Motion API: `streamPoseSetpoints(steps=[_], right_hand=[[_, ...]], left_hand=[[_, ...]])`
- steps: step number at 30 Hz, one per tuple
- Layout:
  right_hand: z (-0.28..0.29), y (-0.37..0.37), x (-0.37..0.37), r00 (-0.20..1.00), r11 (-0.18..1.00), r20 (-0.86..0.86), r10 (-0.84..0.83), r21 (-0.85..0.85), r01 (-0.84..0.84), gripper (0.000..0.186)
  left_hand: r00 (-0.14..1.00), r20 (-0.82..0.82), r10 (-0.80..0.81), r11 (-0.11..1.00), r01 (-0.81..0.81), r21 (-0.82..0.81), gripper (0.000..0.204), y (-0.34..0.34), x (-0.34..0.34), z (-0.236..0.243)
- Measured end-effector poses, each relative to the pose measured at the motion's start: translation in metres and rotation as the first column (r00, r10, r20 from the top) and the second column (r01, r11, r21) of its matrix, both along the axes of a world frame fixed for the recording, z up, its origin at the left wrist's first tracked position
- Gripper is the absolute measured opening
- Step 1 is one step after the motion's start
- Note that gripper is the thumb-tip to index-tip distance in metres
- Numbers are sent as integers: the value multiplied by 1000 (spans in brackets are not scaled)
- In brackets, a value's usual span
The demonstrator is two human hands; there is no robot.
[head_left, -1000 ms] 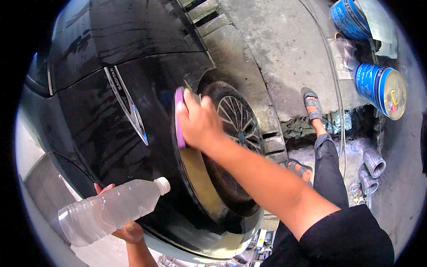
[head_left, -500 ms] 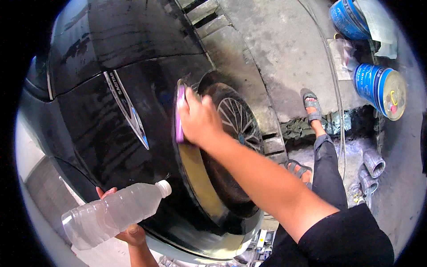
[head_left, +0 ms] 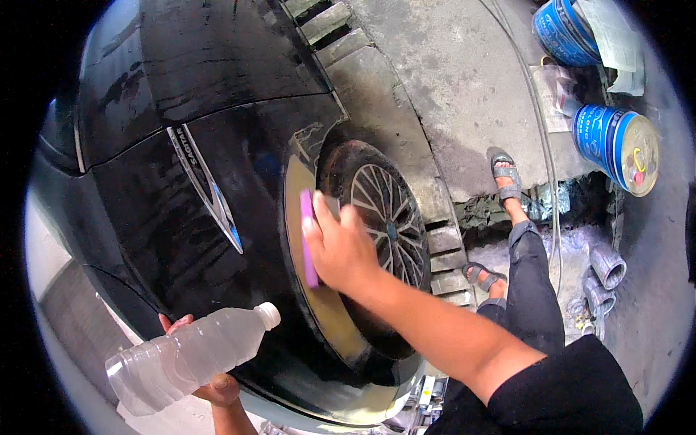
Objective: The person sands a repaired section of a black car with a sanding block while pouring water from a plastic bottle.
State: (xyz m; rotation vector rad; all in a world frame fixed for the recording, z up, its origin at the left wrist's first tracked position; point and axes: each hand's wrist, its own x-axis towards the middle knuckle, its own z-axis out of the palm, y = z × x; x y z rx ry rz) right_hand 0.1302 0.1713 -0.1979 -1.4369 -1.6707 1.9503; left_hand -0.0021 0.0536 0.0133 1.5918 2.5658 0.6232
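Note:
My right hand (head_left: 341,246) is closed on a flat purple sanding block (head_left: 309,239), which presses against the yellowish filler patch (head_left: 328,319) along the wheel arch of a black car. Beside the knuckles sits the multi-spoke wheel (head_left: 388,217). At the lower left, my left hand (head_left: 217,390) wraps round a clear plastic bottle (head_left: 196,355) of cloudy-looking liquid. The bottle is tilted, its white top (head_left: 267,316) pointing up and right towards the arch. Most of the left palm is hidden behind it.
A silver trim badge (head_left: 206,192) runs along the black fender. Blue buckets (head_left: 602,138) stand at the upper right, near a hose (head_left: 540,109) on the concrete floor. Grey ducts (head_left: 607,267) lie on the right. A slatted drain (head_left: 446,239) passes beside the wheel.
My right hand has slid the sanding block down along the arch, baring the upper part of the filler patch. The left hand still holds the bottle in nearly the same place.

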Motion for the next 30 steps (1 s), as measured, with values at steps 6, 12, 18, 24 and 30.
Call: streamPoseSetpoints(steps=[6, 12, 18, 24, 30], right_hand=[[-33, 68, -48, 980, 981, 62, -192, 23, 191, 50], [-18, 12, -11, 1000, 999, -9, -30, -13, 30, 53], [-43, 83, -54, 992, 994, 72, -105, -22, 106, 52], [-26, 21, -17, 1000, 999, 16, -24, -44, 24, 55], [-46, 91, -56, 992, 992, 66, -103, -63, 107, 53]], left_hand=[[998, -54, -28, 1000, 29, 4, 78, 8, 1, -4], [988, -100, -118, 991, 110, -83, 75, 0, -6, 7], [963, -123, -240, 965, 222, -139, 74, 10, -7, 4], [982, -146, -116, 982, 92, -162, 78, 5, -1, 8], [968, -89, -236, 955, 214, -205, 87, 6, -13, 7]])
